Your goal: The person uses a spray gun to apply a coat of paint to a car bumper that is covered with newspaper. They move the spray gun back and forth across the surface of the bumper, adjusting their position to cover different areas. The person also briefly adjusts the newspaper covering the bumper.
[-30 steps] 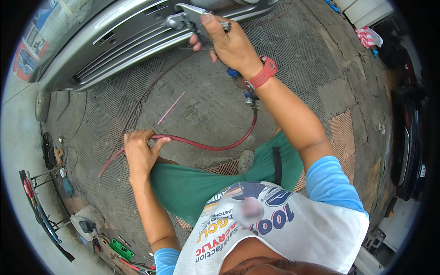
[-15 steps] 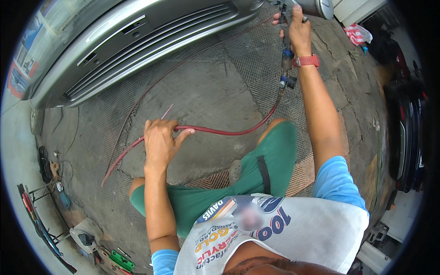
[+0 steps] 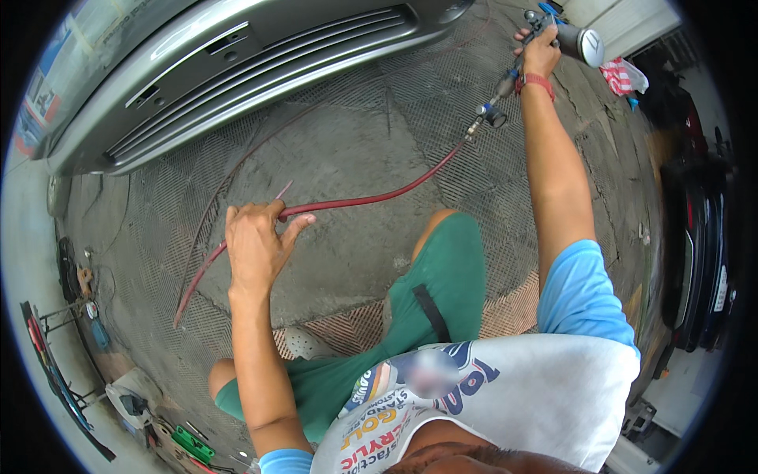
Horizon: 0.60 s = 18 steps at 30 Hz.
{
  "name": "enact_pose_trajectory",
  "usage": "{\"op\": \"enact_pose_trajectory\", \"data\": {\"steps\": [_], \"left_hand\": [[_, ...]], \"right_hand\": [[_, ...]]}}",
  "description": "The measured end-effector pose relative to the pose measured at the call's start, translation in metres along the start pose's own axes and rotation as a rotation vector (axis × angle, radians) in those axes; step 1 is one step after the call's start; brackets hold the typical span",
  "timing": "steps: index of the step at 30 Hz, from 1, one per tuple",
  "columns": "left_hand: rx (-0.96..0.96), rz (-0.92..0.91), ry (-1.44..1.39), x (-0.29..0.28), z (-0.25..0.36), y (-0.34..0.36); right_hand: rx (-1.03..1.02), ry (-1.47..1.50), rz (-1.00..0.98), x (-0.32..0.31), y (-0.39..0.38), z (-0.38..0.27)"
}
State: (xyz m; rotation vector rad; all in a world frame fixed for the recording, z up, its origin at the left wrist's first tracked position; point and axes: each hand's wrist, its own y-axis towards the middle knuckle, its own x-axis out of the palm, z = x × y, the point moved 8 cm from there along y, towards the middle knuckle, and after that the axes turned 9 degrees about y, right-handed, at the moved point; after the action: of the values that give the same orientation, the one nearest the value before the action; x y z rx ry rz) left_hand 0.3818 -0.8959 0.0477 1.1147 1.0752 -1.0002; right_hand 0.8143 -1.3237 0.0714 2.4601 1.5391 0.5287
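A spray gun [image 3: 538, 22] with a round metal cup [image 3: 589, 49] is gripped in my right hand [image 3: 542, 58], at the far right with the arm stretched out. From its handle a fitting with a small dark gauge [image 3: 495, 117] runs down to a red air hose [image 3: 371, 199]. The hose sags across to my left hand [image 3: 254, 237], whose fingers are wrapped round it while the thumb stands out. A thin pinkish tip [image 3: 284, 189] pokes out beyond those fingers; what it belongs to is hidden. The hose continues below the hand toward the floor.
A silver car bumper [image 3: 260, 71] fills the upper left. Another thin hose line [image 3: 237, 170] crosses the patterned concrete floor [image 3: 339, 142]. A red-and-white cloth [image 3: 617, 77] lies at the upper right, with a dark car [image 3: 703, 253] at the right edge. Tools [image 3: 192, 444] lie lower left.
My right hand has moved right with the spray gun, away from the bumper. My left hand has shifted slightly left and up, still on the hose. My knee has moved left.
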Motion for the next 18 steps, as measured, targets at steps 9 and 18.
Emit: {"op": "enact_pose_trajectory", "data": {"steps": [9,18], "left_hand": [[-0.124,-0.048,0.096,-0.004,-0.066,-0.023],[-0.423,-0.031,0.236,-0.007,-0.182,-0.076]], "right_hand": [[-0.012,0.159,-0.278,0.072,-0.208,-0.013],[0.020,0.328,-0.531,0.169,-0.395,-0.033]]}}
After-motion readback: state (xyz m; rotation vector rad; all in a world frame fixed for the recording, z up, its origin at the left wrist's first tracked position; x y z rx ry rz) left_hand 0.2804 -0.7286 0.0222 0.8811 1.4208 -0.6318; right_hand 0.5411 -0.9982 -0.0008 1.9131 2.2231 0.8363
